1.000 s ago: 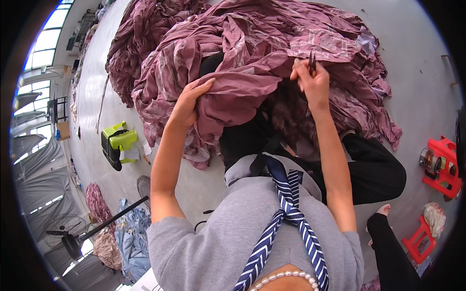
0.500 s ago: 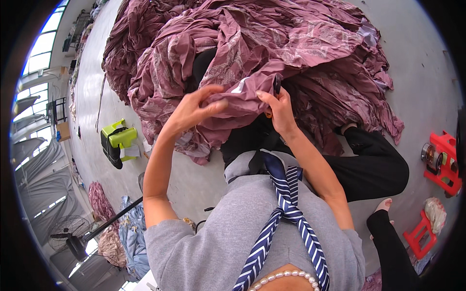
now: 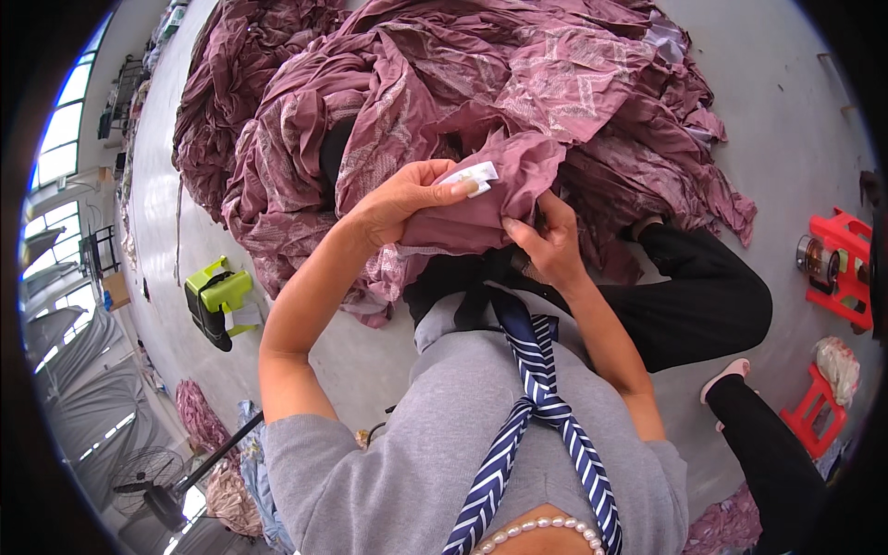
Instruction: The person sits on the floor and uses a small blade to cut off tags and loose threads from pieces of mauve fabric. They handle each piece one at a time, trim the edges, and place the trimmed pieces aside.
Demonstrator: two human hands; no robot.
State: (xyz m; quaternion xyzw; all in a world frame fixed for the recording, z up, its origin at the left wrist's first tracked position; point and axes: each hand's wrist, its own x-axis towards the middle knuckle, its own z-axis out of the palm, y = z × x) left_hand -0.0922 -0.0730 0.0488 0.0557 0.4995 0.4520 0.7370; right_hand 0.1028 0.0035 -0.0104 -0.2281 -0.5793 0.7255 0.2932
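Note:
A large heap of mauve patterned fabric (image 3: 564,83) lies on the floor in front of me, partly over my lap. My left hand (image 3: 407,202) is closed on a fold of it, the thumb pressed at a small white label (image 3: 476,176) on the cloth. My right hand (image 3: 552,242) pinches the same piece of fabric at its near right edge. Between both hands the cloth is spread fairly flat, label upward. Whether anything else sits in my right palm is hidden.
At left stands a lime-green plastic stool (image 3: 220,291) with a black strap. Red plastic stools (image 3: 837,264) are at right, one bearing a glass jar (image 3: 814,259). Another person's black-clad leg (image 3: 763,444) reaches in at lower right. A fan (image 3: 153,481) and more cloth piles (image 3: 199,412) are lower left.
My left hand has gone from open fingers to gripping the fabric by the label. The label now shows fully. A dark object seen by my right hand earlier is no longer visible there.

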